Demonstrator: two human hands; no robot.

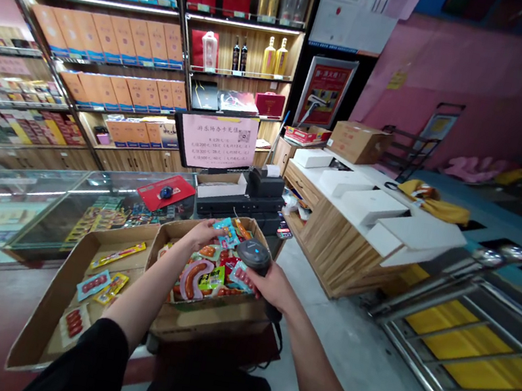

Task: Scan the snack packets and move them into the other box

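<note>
The left hand (203, 234) pinches a light-blue packet (227, 234) over the far side of the full cardboard box (207, 321). The right hand (274, 286) grips a black scanner (253, 256) over the box's right side; whether it also holds the sausage packet (241, 276) beneath, I cannot tell. A shallower carton (56, 287) with several packets sits left of the box; a receipt printer (265, 185) stands beyond it.

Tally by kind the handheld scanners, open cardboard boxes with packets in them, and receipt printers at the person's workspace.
Handheld scanner, in the right hand: 1
Open cardboard boxes with packets, the left box and the right box: 2
Receipt printer: 1
Total: 4
</note>
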